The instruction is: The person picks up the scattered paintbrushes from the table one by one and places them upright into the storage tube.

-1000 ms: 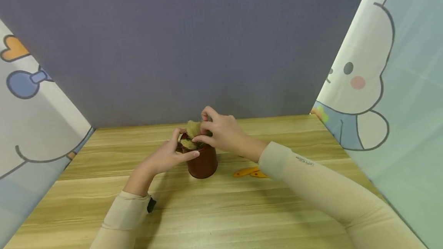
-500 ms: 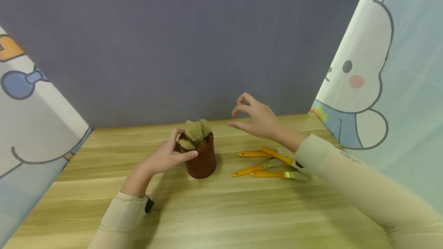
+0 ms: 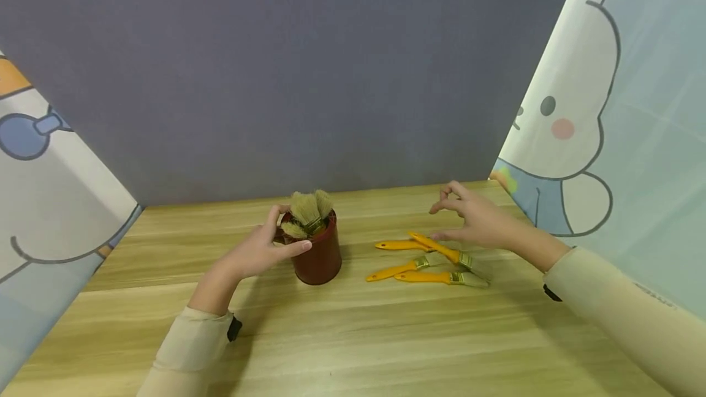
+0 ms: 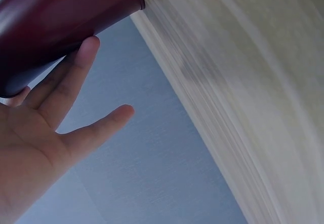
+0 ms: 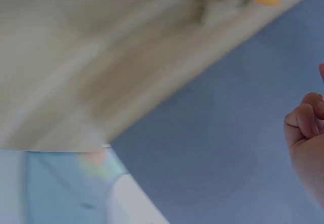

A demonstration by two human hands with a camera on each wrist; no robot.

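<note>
Left hand (image 3: pixel 250 256) holds a dark red container (image 3: pixel 322 260) between thumb and fingers; right hand (image 3: pixel 482 219) — fingers curved, grip holding nothing — is right of the container, near four orange-handled brushes (image 3: pixel 423 262) on the table (image 3: pixel 331 336). Head view alone shows bristles (image 3: pixel 306 208) rising from the container. Lettering (image 3: pixel 656 296) on the right sleeve (image 3: pixel 595 280) is too blurred to read.
</note>
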